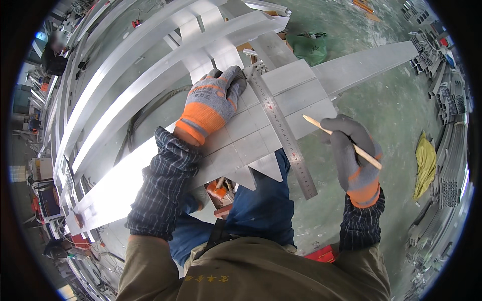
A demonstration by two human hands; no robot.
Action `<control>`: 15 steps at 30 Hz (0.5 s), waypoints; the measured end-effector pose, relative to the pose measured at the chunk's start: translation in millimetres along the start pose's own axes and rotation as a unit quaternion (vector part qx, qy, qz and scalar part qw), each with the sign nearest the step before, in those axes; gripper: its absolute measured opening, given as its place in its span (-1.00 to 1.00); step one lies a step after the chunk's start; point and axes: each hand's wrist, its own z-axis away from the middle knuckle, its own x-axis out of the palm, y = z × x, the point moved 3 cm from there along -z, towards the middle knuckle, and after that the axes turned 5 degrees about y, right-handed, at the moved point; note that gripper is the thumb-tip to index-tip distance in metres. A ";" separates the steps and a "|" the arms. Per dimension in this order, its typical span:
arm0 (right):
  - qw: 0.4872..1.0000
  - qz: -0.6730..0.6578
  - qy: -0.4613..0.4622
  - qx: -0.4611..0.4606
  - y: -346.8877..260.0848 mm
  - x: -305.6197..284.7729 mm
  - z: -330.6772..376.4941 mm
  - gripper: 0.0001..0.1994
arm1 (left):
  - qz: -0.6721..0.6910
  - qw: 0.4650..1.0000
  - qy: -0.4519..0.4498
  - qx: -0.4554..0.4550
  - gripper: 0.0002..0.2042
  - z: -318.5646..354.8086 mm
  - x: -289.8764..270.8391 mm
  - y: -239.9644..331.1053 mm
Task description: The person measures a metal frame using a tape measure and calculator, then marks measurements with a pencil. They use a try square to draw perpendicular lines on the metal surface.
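Across a flat aluminium piece [297, 81] with thin lines and a notched near edge lies a steel ruler [279, 125]. Its near end sticks out past the piece over the floor. My left hand [213, 98], in a grey and orange glove, is closed at the ruler's far end, fingers bent over the metal; the exact grip is partly hidden. Held in the air to the right of the ruler, my gloved right hand [354, 150] is closed on a slim wooden pencil [369, 156]. One pencil end points up and left toward the ruler.
Long aluminium profiles [150, 80] run along the left, curved by the lens. A green bag [307, 47] lies beyond the workpiece. At the right are a yellow cloth [425, 165] and stacked metal sections [449, 190]. Another person [52, 55] is at the far left.
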 end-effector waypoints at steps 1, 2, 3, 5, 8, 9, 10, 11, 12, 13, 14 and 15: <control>1.000 -0.021 0.009 0.012 0.4 4.2 -3.7 -0.84 | 0.003 1.000 -0.001 -0.002 -0.62 -0.4 -0.7 1.8; 0.999 -0.042 0.017 0.025 1.3 10.1 -6.9 -0.84 | 0.005 1.000 -0.002 -0.005 -0.63 -0.8 -0.8 2.8; 0.997 -0.064 0.025 0.035 2.7 15.7 -10.8 -0.84 | 0.006 1.000 -0.002 -0.005 -0.63 -0.1 -1.6 2.3; 0.998 -0.064 0.002 0.006 5.7 25.9 -22.8 -0.85 | 0.008 1.000 -0.001 -0.005 -0.64 1.3 -2.9 1.1; 0.997 -0.005 -0.036 -0.075 22.0 40.7 -40.0 -0.86 | 0.039 0.999 0.027 0.010 -0.68 3.0 -2.5 1.9; 0.992 0.021 -0.052 -0.110 25.7 46.2 -46.7 -0.86 | 0.037 0.999 0.018 0.000 -0.68 2.8 -3.5 2.2; 0.966 0.150 -0.064 -0.201 21.2 49.8 -52.1 -0.81 | 0.035 0.999 0.008 -0.009 -0.69 2.1 -4.7 3.9; 0.970 0.125 -0.067 -0.196 23.7 54.3 -56.2 -0.80 | 0.033 0.999 -0.001 -0.018 -0.69 1.5 -5.8 4.2; 0.974 0.102 -0.072 -0.191 28.2 59.8 -57.7 -0.79 | 0.034 0.999 0.004 -0.015 -0.69 1.7 -4.9 2.9; 0.974 0.104 -0.079 -0.185 30.5 62.5 -59.2 -0.79 | 0.034 0.999 0.009 -0.011 -0.69 2.1 -2.5 0.7; 0.974 0.105 -0.086 -0.180 32.7 65.4 -61.4 -0.78 | 0.035 0.999 0.013 -0.008 -0.69 2.2 -1.5 -0.4; 0.971 0.131 -0.096 -0.175 34.4 67.0 -62.5 -0.78 | 0.034 0.999 0.016 -0.006 -0.69 3.0 -1.9 0.3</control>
